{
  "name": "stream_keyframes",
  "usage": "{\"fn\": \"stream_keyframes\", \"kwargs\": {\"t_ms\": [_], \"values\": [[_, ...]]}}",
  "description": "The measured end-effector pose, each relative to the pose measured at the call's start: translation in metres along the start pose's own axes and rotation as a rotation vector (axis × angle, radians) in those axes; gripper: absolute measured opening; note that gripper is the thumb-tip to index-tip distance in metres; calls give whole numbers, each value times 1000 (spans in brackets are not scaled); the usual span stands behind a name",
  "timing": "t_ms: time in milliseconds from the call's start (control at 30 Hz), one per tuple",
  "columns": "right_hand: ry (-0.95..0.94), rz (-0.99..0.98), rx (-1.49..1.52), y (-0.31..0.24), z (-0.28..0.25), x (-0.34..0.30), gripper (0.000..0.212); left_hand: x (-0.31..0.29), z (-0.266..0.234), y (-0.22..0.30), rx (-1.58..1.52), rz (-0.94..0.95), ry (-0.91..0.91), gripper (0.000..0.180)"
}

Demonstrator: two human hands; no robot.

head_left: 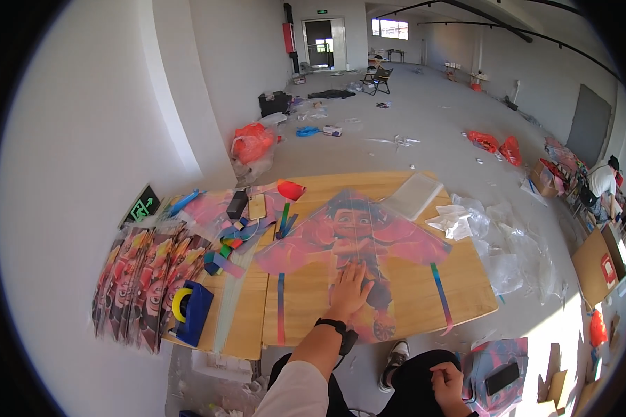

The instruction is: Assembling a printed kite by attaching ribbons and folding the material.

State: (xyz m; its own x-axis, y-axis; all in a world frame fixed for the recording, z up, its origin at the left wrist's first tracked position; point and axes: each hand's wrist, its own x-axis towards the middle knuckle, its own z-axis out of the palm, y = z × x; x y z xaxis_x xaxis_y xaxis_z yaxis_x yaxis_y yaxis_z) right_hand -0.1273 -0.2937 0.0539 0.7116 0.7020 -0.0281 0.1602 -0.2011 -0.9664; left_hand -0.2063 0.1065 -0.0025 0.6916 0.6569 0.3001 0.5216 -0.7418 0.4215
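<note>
A kite (327,240) printed with a pink, winged cartoon figure lies spread on the wooden table (459,292). My left hand (351,286), with a black band at the wrist, rests flat on its lower middle, fingers stretched out. Two colour-graded ribbon tails, a left one (281,306) and a right one (441,295), run down from the wings toward the near edge. Off the table, by my right thigh, my right hand (448,381) is closed with curled fingers; what they hold, if anything, is hidden.
At the table's left are a stack of printed kites (146,278), a blue tape dispenser (198,316), ribbon rolls (219,260) and a black box (237,204). Clear plastic (508,243) hangs off the right. A phone (502,379) lies right of my knee. Someone (600,182) works far right.
</note>
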Motion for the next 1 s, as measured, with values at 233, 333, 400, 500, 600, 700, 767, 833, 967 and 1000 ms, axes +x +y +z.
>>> {"fn": "stream_keyframes", "kwargs": {"t_ms": [233,333,400,500,600,700,767,833,967,1000], "values": [[16,-7,-17,14,-7,5,13,11,-81,-92,-335,-312,671,45],[0,15,-8,14,-4,6,12,-23,-146,-190,10,-452,630,24],[-2,-7,-65,17,-10,6,13,-48,-178,-225,213,-516,523,22],[-9,-52,-24,19,-9,10,13,-88,-202,-257,342,-514,380,28],[-9,-31,-45,10,-4,10,14,-104,-200,-266,387,-433,233,34],[-24,-22,-76,5,0,10,14,-104,-193,-274,399,-389,179,34],[-34,-14,-92,4,3,10,14,-106,-191,-281,429,-348,207,32],[-32,-35,-113,3,5,9,15,-101,-188,-280,421,-318,280,23],[-23,-20,-103,-3,8,8,15,-96,-186,-279,406,-279,337,18],[-19,-20,-117,-5,8,8,15,-93,-186,-276,416,-312,305,15]]}}
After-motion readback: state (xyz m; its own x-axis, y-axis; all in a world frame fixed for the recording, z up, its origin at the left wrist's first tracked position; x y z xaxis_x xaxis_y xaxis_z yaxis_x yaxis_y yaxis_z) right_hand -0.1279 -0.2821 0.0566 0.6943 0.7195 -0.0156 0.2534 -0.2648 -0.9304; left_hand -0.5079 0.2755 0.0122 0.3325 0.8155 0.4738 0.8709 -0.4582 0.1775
